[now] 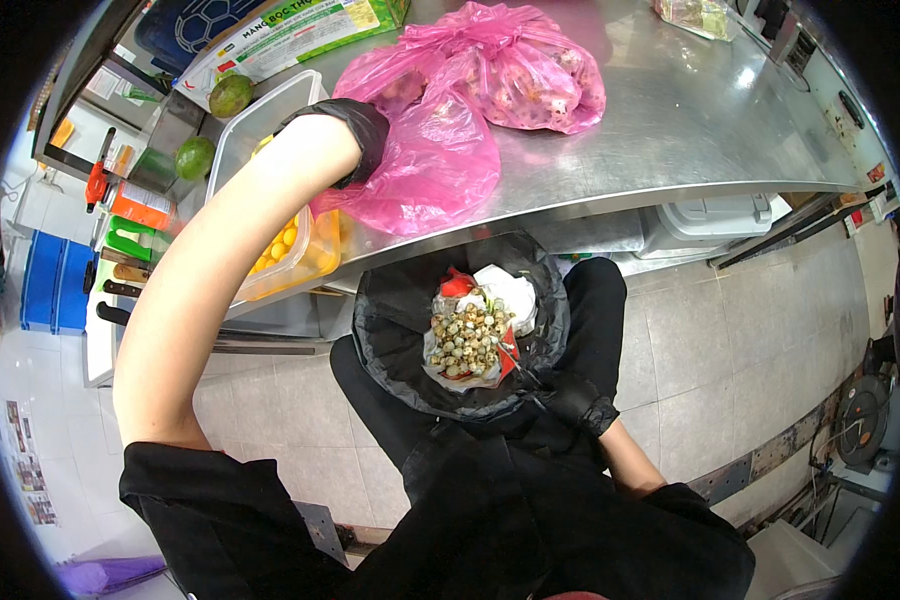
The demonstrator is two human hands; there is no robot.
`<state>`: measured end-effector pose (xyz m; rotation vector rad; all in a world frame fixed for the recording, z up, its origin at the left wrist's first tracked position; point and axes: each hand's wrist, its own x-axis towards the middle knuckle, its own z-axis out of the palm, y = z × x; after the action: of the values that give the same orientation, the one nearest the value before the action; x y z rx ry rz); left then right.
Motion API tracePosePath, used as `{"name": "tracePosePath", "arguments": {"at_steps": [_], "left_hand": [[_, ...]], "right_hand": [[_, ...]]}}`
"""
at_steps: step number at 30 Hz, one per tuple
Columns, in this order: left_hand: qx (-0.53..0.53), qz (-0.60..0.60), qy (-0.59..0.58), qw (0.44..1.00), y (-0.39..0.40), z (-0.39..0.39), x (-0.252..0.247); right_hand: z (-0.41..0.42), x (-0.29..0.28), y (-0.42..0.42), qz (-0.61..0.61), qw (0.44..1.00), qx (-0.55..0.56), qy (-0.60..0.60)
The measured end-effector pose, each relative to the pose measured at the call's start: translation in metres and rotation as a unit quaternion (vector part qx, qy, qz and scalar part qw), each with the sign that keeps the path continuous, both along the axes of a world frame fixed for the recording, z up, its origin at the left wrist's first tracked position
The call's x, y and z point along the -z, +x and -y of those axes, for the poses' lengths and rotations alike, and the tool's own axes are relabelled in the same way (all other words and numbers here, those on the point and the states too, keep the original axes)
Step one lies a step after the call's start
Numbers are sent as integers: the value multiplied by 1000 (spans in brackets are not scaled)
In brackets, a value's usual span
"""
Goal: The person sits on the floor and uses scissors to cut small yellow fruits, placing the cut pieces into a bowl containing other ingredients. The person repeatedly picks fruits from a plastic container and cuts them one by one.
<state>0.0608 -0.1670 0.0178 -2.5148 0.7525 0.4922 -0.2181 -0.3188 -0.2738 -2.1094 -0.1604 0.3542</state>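
Note:
My left hand (367,142), in a black glove, reaches to the open part of a thin pink plastic bag (442,169) on the steel table. Its fingers are hidden, so their grip cannot be seen. The bag's knotted part (544,86) holds many speckled eggs. Beside my left wrist, a clear plastic container (311,255) holds yellow egg yolks (279,247). My right hand (574,401), also black-gloved, holds a slim metal tool (521,358), apparently scissors, over a black-lined bin (390,330) between my knees. Speckled quail eggshells (469,337) lie inside the bin.
Two green fruits (195,157) sit left of the container, near a gas torch (139,202) and several knives (120,289). A cling-film box (300,34) stands behind. Below the steel table (690,127) is a grey lidded bin (709,221).

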Motion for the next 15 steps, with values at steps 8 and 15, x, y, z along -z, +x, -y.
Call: {"name": "tracePosePath", "arguments": {"at_steps": [8, 15], "left_hand": [[158, -63, 24, 985, -9, -16, 2], [67, -28, -21, 997, -2, -25, 8]], "right_hand": [[-6, 21, -1, 1, 999, 22, 44], [-4, 13, 4, -7, 1000, 2, -24]]}}
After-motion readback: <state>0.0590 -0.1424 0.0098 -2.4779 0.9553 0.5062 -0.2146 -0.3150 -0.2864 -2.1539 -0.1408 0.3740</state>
